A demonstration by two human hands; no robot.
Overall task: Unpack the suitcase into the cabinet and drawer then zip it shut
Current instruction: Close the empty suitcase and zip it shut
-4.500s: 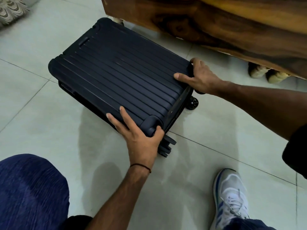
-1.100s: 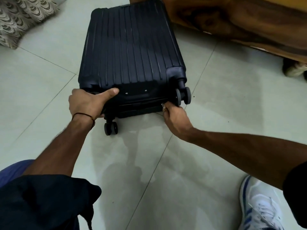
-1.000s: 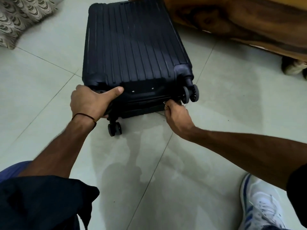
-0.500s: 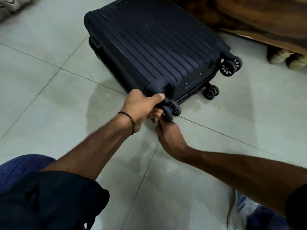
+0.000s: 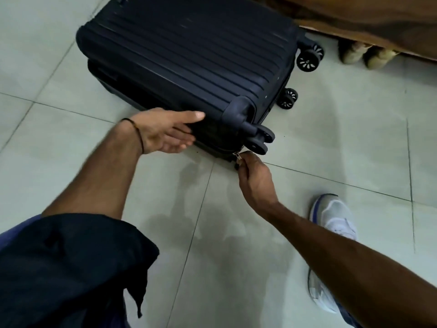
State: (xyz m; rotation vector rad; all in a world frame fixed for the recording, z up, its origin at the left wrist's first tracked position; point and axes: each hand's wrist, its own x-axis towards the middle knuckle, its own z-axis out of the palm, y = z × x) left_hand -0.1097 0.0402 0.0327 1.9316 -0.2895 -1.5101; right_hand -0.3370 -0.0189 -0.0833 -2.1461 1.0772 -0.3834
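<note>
**Suitcase point(image 5: 189, 55) flat on the tiles, zipper pull point(image 5: 237, 156) pinched at its near corner**

On my feed the far end of the dark ribbed suitcase is cut off by the top edge. The wooden furniture point(image 5: 366, 22) behind it shows only its lower edge. The zipper track along the near side sits in shadow, so I cannot tell how far it is closed. Of the zipper pull I see only a small silvery tab. The left hand point(image 5: 163, 133) is motion-blurred, and I cannot tell whether its fingers touch the shell or sit just off it.

The suitcase lies flat on the floor point(image 5: 236, 233), its ribbed face up. The right hand point(image 5: 253, 176) is at the low near corner, just under the nearest double wheel point(image 5: 260, 140). Its thumb and forefinger pinch the pull and the other fingers are curled. The left hand is held flat beside the near side wall, fingers straight and close together, thumb stretched along the shell's upper edge. A dark band point(image 5: 139, 136) circles that wrist. A pale shoe point(image 5: 335, 223) stands on the tiles to the right, well apart from the suitcase.
</note>
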